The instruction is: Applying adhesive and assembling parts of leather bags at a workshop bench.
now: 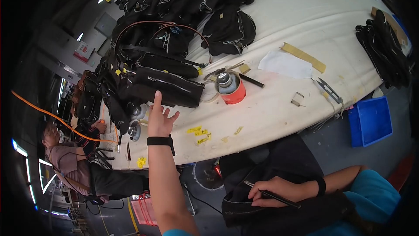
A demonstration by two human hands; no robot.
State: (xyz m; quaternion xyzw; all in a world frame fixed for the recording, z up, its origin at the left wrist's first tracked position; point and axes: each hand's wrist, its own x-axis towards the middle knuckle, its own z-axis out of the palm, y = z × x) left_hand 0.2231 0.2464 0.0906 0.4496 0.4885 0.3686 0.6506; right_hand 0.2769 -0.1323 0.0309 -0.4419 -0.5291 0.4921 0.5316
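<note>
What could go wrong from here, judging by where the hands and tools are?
The spread left hand is close to the silver-topped containers, so a sideways swing might knock one over.
The right hand holds a pen-like tool over the dark fabric on the lap; its tip could snag or mark it.
The snips lie near the table edge and could be brushed off.
</note>
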